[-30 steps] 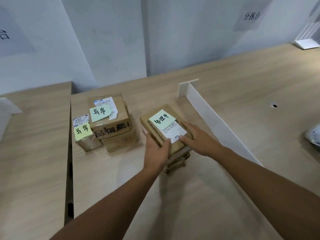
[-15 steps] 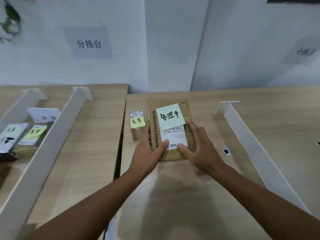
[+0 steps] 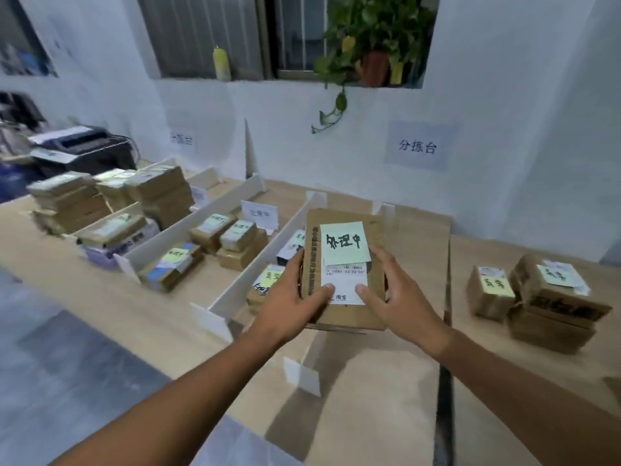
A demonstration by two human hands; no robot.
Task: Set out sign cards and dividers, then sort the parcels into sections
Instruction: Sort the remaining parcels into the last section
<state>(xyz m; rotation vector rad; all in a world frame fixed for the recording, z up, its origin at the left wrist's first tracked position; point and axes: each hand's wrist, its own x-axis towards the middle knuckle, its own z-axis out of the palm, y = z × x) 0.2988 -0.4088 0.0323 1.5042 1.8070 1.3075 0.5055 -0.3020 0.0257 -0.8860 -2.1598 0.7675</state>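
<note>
Above the wooden table [image 3: 369, 398], just right of a white divider [image 3: 262, 260], the left hand [image 3: 289, 311] and right hand [image 3: 403, 304] grip a brown parcel [image 3: 376, 237] by its side edges, fingers curled round them, thumbs pressed on its white label [image 3: 342, 280] below the green note [image 3: 344, 242], both forearms stretched forward.

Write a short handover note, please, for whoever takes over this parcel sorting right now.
Hands: left hand and right hand both grip one parcel with a green note, thumbs on its label.
Layout: dividers and a sign card stand on the table. Sorted parcels lie in the sections at the left.
Done: layout and much of the sorting.
Left: place the held parcel, then sort the yellow-noted parcels lying outside the dividers at the right.
</note>
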